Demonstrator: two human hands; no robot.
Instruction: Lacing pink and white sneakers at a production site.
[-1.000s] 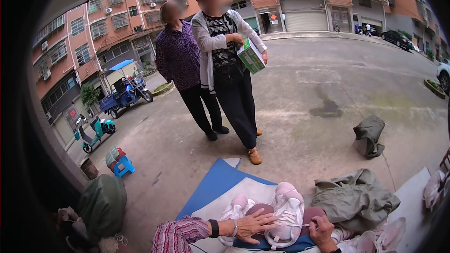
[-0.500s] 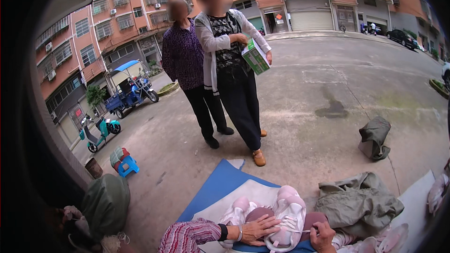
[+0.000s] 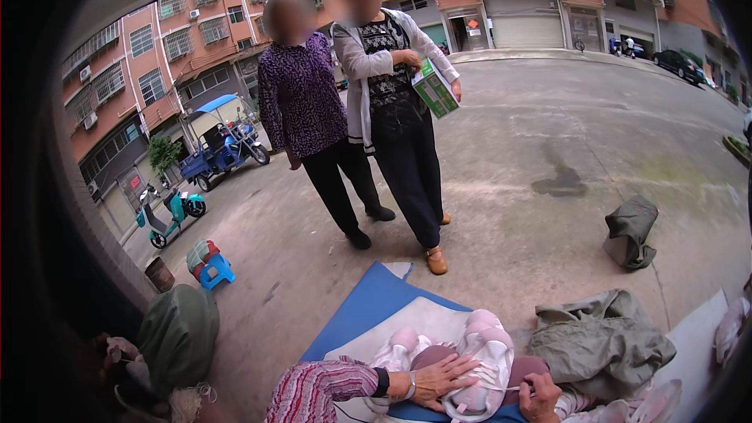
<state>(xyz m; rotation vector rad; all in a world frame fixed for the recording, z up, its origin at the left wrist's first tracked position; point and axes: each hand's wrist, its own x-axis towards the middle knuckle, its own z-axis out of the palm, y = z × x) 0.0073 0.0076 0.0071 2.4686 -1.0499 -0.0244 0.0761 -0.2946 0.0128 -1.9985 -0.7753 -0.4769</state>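
Observation:
A pale pink and white sneaker lies across my lap, its sole end toward the bottom edge. My left hand rests flat on its side, fingers stretched out. At its right, my right hand has its fingers pinched on a thin white shoelace that runs from the sneaker. Another pink and white sneaker sits just left, partly behind my left forearm. Beneath them are mauve cloth on my knees and a blue sheet with a pale sheet over it.
Two people stand ahead; one holds a green and white box. Olive cloth lies at right, near more pink shoes. A dark green sack and blue stool are at left. A covered bundle stands farther right.
The person in the purple patterned top has shifted a little left and nearer, an arm now hanging at their side. My hands hold nearly the same place on the sneaker and lace.

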